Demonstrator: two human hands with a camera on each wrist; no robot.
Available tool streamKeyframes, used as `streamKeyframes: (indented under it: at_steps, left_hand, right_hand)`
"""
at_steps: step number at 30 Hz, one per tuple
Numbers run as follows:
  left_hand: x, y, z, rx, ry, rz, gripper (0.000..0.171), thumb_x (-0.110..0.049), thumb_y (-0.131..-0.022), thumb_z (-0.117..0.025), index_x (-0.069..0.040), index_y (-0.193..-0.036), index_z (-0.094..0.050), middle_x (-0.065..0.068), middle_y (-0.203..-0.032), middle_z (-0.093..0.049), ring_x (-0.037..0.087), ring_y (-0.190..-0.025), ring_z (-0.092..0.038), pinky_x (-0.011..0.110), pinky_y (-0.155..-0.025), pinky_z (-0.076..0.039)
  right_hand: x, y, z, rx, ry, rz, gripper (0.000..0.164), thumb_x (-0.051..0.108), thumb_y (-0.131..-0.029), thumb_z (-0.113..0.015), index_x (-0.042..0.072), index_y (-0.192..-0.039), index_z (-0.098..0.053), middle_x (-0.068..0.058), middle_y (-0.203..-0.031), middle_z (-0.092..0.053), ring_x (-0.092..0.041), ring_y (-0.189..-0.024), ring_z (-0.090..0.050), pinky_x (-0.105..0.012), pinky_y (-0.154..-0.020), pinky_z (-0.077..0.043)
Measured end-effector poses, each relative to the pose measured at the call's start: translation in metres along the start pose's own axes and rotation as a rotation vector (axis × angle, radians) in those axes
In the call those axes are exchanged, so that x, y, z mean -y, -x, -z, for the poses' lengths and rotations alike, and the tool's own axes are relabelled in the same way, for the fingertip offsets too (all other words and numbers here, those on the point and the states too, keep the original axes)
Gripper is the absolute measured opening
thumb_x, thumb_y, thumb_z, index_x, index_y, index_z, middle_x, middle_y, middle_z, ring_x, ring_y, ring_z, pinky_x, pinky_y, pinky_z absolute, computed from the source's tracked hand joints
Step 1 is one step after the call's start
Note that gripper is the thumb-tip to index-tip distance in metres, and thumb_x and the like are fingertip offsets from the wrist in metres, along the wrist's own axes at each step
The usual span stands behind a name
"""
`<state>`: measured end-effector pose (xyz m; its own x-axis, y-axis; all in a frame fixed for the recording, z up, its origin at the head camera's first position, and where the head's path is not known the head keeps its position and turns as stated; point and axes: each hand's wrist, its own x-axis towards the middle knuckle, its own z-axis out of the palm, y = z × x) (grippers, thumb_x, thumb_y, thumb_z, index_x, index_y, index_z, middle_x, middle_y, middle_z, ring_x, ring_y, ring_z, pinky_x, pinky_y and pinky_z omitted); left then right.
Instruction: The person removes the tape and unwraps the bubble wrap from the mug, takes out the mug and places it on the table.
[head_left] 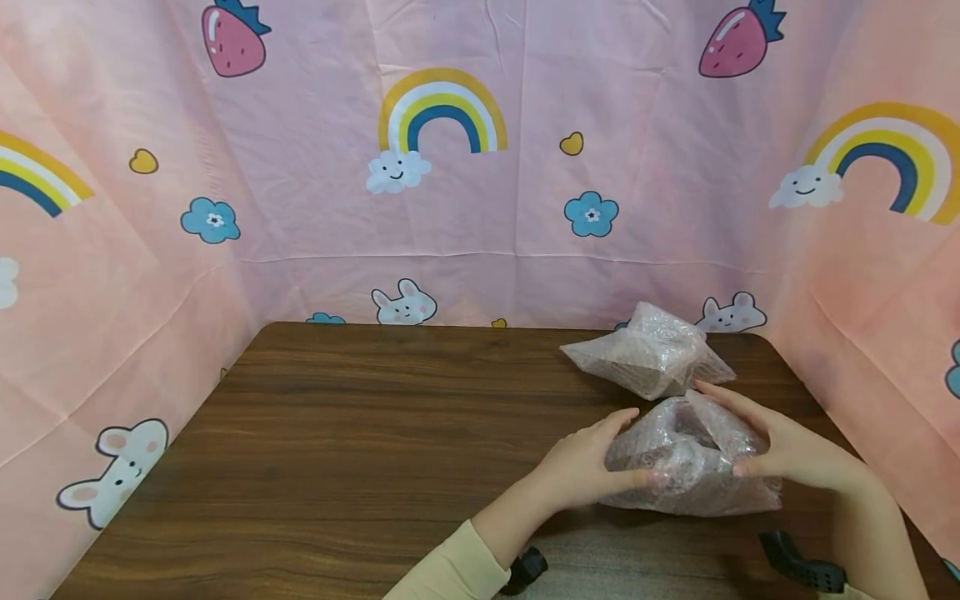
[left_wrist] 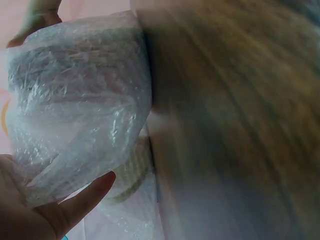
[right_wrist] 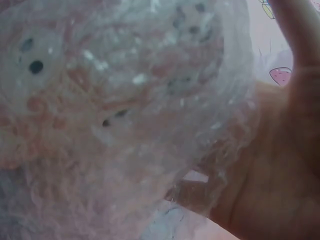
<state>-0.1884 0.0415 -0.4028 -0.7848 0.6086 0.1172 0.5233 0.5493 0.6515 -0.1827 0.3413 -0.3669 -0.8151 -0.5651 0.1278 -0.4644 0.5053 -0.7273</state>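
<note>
A bubble-wrapped bundle [head_left: 697,479] sits at the near right of the table, its clear film crumpled and folded over the top. My left hand [head_left: 573,462] grips its left side, thumb in front and fingers behind. On the opposite side my right hand [head_left: 798,450] holds the bundle, fingers reaching over the back. Through the film [right_wrist: 115,95] in the right wrist view, dark dots and orange patches show on whatever is wrapped inside. The left wrist view has the layered wrap [left_wrist: 80,95] between both hands.
A second bubble-wrapped bundle [head_left: 648,354] lies just behind, close to the table's back edge. The dark wooden table [head_left: 360,450] stretches to the left. Pink printed cloth [head_left: 465,217] hangs around the back and sides. A grey mat [head_left: 622,554] lies at the front.
</note>
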Motion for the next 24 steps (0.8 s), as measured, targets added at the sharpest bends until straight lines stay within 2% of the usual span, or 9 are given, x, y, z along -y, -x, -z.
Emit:
streamKeyframes:
  at_steps: [3, 7, 15, 20, 21, 24]
  left_hand:
    - [0.0, -0.001, -0.003, 0.002, -0.021, -0.007, 0.081, -0.067, -0.083, -0.058, -0.031, -0.15, -0.029, -0.007, -0.142, -0.045, 0.014, -0.123, -0.048, 0.039, -0.091, -0.046]
    - [0.0, -0.002, -0.008, -0.004, -0.065, -0.027, 0.085, -0.069, -0.08, -0.06, -0.032, -0.15, -0.028, -0.007, -0.142, -0.045, 0.016, -0.12, -0.051, 0.038, -0.089, -0.047]
    - [-0.001, -0.001, -0.013, -0.01, -0.096, -0.026, 0.092, -0.07, -0.078, -0.06, -0.033, -0.152, -0.021, -0.005, -0.143, -0.044, 0.019, -0.119, -0.052, 0.039, -0.088, -0.048]
    - [-0.001, -0.002, -0.014, 0.001, -0.096, -0.025, 0.097, -0.071, -0.075, -0.063, -0.035, -0.152, -0.017, -0.004, -0.142, -0.045, 0.019, -0.117, -0.054, 0.038, -0.086, -0.048]
    - [-0.002, -0.002, -0.014, 0.004, -0.096, -0.027, 0.098, -0.071, -0.074, -0.064, -0.035, -0.152, -0.016, -0.004, -0.141, -0.046, 0.019, -0.116, -0.054, 0.038, -0.085, -0.049]
    - [-0.002, -0.002, -0.015, 0.012, -0.09, -0.031, 0.1, -0.071, -0.073, -0.066, -0.036, -0.152, -0.015, -0.003, -0.139, -0.048, 0.019, -0.114, -0.056, 0.038, -0.084, -0.049]
  right_hand:
    - [-0.002, 0.001, 0.0, 0.012, 0.013, -0.016, 0.091, 0.01, -0.079, -0.073, 0.019, -0.154, -0.022, -0.001, -0.155, -0.026, 0.006, -0.132, -0.022, -0.032, -0.087, -0.043]
    - [-0.004, 0.003, 0.002, 0.034, 0.028, -0.003, 0.094, 0.013, -0.078, -0.075, 0.02, -0.154, -0.02, -0.002, -0.155, -0.026, 0.004, -0.132, -0.023, -0.025, -0.087, -0.041]
    - [-0.008, 0.007, 0.005, 0.121, -0.089, 0.006, 0.099, 0.008, -0.078, -0.074, 0.016, -0.155, -0.013, -0.002, -0.157, -0.019, 0.006, -0.132, -0.022, -0.025, -0.086, -0.041]
    - [-0.01, 0.007, 0.005, 0.118, -0.079, -0.014, 0.102, 0.006, -0.076, -0.075, 0.018, -0.155, -0.013, -0.003, -0.157, -0.019, 0.006, -0.131, -0.022, -0.027, -0.087, -0.041]
    - [-0.01, 0.006, 0.005, 0.113, -0.076, -0.017, 0.101, 0.006, -0.076, -0.075, 0.018, -0.155, -0.013, -0.004, -0.157, -0.019, 0.007, -0.132, -0.021, -0.031, -0.087, -0.041]
    - [-0.01, 0.006, 0.005, 0.1, -0.058, -0.03, 0.1, 0.007, -0.077, -0.075, 0.021, -0.155, -0.014, -0.002, -0.157, -0.02, 0.007, -0.131, -0.02, -0.032, -0.087, -0.041]
